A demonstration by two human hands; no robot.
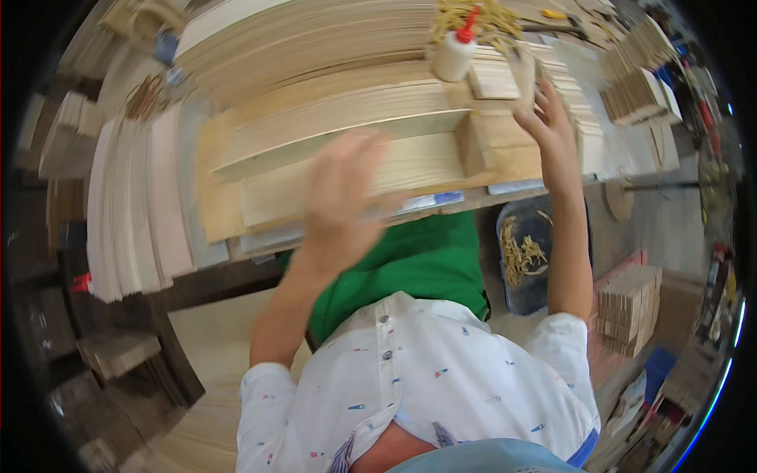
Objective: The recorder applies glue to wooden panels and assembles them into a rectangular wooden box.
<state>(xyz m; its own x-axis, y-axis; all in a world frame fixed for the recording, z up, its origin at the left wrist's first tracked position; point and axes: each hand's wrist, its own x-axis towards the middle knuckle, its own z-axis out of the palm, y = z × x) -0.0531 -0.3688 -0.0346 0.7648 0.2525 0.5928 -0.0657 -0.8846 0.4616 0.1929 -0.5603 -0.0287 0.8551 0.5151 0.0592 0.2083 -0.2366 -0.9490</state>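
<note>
My left hand [347, 185], smeared by motion, is over the front part of a partly assembled wooden box [422, 162]; its fingers are too blurred to read. The box shows a long upright back strip and an upright end piece on its right. To the right, my right hand [550, 126] reaches up beside a row of thin wooden pieces [579, 118], thumb and fingers apart and nothing visible in them. Whether its fingertips touch the row I cannot tell. A white glue bottle [454, 60] with a red nozzle stands beyond the box, next to a small stack of wooden pieces [494, 80].
Long wooden strips [307, 47] are stacked at the back, and more boards [142, 197] lie on the left. Yellowish bands [493, 24] are heaped behind the bottle. A dark tub [524, 252] with similar bands is below the table's right front. Wooden bundles [631, 303] sit at the right.
</note>
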